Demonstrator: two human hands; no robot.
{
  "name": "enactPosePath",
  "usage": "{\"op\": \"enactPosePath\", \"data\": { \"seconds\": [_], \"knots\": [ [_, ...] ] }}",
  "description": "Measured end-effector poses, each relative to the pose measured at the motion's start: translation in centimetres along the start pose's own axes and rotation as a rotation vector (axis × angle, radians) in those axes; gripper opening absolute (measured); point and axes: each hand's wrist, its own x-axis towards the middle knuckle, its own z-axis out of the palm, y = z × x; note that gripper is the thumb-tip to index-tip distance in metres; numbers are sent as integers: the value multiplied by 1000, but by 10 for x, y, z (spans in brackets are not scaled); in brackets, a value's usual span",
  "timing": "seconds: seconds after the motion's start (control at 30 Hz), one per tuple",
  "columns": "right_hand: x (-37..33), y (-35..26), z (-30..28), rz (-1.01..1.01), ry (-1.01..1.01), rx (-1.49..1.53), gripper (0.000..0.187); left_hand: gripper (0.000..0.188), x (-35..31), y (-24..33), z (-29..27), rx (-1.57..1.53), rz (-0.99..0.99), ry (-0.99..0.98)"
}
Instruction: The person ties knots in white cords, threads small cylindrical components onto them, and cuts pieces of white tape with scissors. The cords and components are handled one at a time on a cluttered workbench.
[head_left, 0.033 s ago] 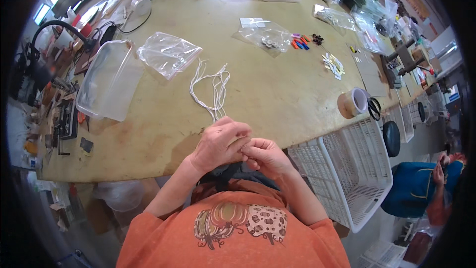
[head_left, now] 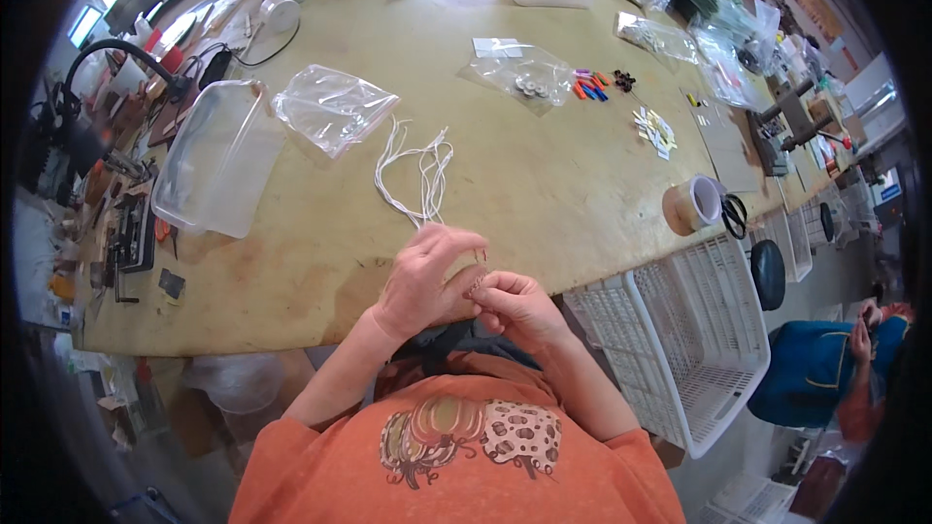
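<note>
Several loose white cords [head_left: 424, 175] lie in loops on the table, and their near ends run to my left hand [head_left: 422, 277]. My left hand is curled over them, with its index finger raised apart from the thumb. My right hand [head_left: 519, 308] is closed in a pinch against my left thumb. A small pale, twisted bit [head_left: 475, 286] shows between the two hands at the fingertips; what it is I cannot make out. Both hands are just over the table's front edge, close to my body.
Beyond the cords lie a clear plastic bag [head_left: 335, 107] and a clear bin [head_left: 214, 160]. Farther right are a bag of small rings [head_left: 529, 78], coloured tubes [head_left: 589, 85], pale tags [head_left: 655, 131], a tape roll [head_left: 694, 204] and scissors [head_left: 735, 216]. White crates [head_left: 680, 349] stand right; another person [head_left: 825, 369] sits beyond.
My left index finger has lifted a little away from the thumb, so more of the gap between them shows. The right hand keeps its pinch. The view has shifted slightly.
</note>
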Motion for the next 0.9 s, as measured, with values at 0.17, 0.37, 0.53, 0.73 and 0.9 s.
{"op": "enactPosePath", "data": {
  "seconds": [0.17, 0.37, 0.53, 0.73, 0.9],
  "knots": [
    [12, 5, 16, -188, 75, -61, 11, 23, -17, 16, -14, -7, -109, 73],
    [6, 13, 22, -396, 125, -241, 15, 16, -31, 21, 1, 66, -202, 111],
    [-7, 21, 18, -522, 230, -356, 17, 12, -31, 24, 16, 67, -240, 83],
    [-19, 24, 0, -807, 383, -907, 19, 12, -25, 32, 36, 92, -299, 46],
    [-27, 23, -2, -811, 382, -901, 25, 9, -23, 37, 43, 26, -372, 95]
  ]
}}
